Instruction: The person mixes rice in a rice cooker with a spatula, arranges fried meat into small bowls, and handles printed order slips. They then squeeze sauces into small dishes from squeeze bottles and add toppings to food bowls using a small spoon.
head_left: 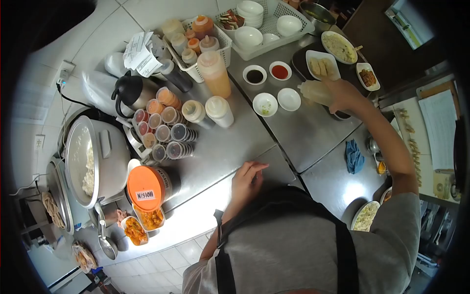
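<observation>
Over steel counter (pixel 245 142), right grip (pixel 344 95) wrapped round bottle (pixel 313 92), left grip (pixel 246 181) loosely curled

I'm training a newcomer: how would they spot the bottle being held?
On the steel counter, find the four small round bowls. Just right of them, the right hand grips a pale, tilted bottle. It alone is held; the other bottles are off to the left.
</observation>
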Tool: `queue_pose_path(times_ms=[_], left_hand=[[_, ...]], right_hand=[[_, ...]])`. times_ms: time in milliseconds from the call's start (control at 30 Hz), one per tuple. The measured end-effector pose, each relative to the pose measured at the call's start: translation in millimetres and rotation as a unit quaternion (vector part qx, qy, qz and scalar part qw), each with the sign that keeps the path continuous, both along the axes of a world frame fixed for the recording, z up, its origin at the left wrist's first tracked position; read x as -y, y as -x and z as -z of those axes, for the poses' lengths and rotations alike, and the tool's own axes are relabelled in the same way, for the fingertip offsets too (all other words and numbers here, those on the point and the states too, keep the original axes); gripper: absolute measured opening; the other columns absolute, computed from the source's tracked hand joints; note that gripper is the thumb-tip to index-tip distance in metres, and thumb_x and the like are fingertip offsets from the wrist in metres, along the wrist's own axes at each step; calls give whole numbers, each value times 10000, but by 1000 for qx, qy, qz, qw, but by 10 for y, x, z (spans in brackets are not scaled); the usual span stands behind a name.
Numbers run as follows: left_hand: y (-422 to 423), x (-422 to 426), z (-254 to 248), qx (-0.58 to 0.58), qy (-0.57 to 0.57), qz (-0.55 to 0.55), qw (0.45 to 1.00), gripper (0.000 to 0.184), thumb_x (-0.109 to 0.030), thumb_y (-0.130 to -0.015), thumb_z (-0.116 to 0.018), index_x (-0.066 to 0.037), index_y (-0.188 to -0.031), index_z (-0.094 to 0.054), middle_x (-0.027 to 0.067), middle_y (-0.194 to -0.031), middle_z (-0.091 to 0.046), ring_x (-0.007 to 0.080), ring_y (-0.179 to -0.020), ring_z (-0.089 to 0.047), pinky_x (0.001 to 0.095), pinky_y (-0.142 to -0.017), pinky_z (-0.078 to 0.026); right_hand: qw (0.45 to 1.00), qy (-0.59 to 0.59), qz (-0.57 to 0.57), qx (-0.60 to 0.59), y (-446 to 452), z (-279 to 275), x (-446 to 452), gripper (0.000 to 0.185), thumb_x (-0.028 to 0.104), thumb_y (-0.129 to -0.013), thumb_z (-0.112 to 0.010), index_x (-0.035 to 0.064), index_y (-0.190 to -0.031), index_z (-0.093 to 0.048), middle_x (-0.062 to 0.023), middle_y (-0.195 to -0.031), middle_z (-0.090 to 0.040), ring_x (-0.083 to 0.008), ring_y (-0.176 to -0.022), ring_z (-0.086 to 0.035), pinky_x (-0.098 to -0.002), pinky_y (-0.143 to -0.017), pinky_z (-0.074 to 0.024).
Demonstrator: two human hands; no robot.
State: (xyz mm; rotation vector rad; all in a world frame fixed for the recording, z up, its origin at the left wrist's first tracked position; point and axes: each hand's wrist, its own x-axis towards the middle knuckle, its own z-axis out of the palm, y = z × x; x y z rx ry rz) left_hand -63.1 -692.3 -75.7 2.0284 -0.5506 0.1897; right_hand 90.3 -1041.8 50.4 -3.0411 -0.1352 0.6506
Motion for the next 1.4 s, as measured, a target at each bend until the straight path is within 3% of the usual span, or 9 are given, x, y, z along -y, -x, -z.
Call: queue_pose_path(times_ms=[200,400,800,1000,1067,1133,1200,1233,1400], left_hand=[[221,-69,109,-45,-37,-15,998,307,61,-788,-646,-123,-1033,-662,63,-948,-634,221,-771,-635,318,-653,-520],[191,-73,54,-42,-15,-42,998,309,55,-779,-637,-112,-1037,-670,66,-959,-628,224,-780,-634,325,-664,-520],[308,-108,178,-67,-37,-6,997,326,19,-756,-639,-142,-1038,-666,48,-915,-600,212,-756,-611,341,-681,-508],[433,-126,197,-78,-48,1,996,310,1,-768,-632,-129,-1049,-657,62,-905,-603,261,-786,-614,362,-695,-513],[475,-156,192,-63,-61,4,996,296,-3,-774,-622,-124,-1043,-652,67,-908,-605,277,-794,-617,374,-694,-516],[538,-247,202,-75,-71,-24,994,256,-42,-787,-618,-119,-1029,-648,74,-914,-609,292,-833,-620,403,-731,-515],[589,-347,120,-78,-51,-48,995,246,-65,-798,-644,-115,-1039,-648,80,-924,-597,289,-825,-612,396,-728,-513],[608,-412,83,-73,-40,-50,995,243,-77,-804,-656,-113,-1044,-647,83,-929,-591,287,-821,-609,393,-727,-512],[893,-830,119,-170,-62,-145,973,155,-254,-858,-670,-101,-877,-657,84,-806,-614,291,-771,-616,396,-708,-502]], right_hand=[[977,168,-114,67,-221,637,-11,445,123,-552,-830,74,-969,-683,-123,-924,-698,-304,-882,-687,-395,-746,-558],[964,211,-109,123,-348,908,51,144,76,-806,-634,79,-933,-702,-135,-873,-685,-319,-873,-680,-426,-771,-542],[972,198,-76,102,-220,913,234,160,92,-825,-608,119,-935,-721,-131,-937,-694,-301,-916,-677,-427,-785,-541],[979,70,-60,179,240,916,241,264,87,-776,-672,121,-1036,-698,-177,-942,-685,-354,-897,-669,-434,-776,-541],[991,23,33,131,385,909,195,683,63,-552,-835,76,-1198,-614,-184,-1066,-676,-349,-996,-650,-424,-861,-518],[972,-179,131,75,497,921,175,843,122,-525,-864,34,-1299,-540,-192,-1166,-657,-318,-1097,-633,-380,-929,-496],[915,-357,165,85,556,1117,341,853,147,-600,-857,13,-1356,-484,-119,-1214,-624,-239,-1063,-611,-356,-917,-482],[919,-351,139,116,400,1428,646,881,187,-621,-877,8,-1375,-457,-140,-1255,-589,-241,-1134,-571,-358,-974,-445],[801,-528,201,199,36,652,213,792,175,-712,-841,-10,-1372,-445,-142,-1313,-534,-241,-1214,-511,-362,-1022,-415]])
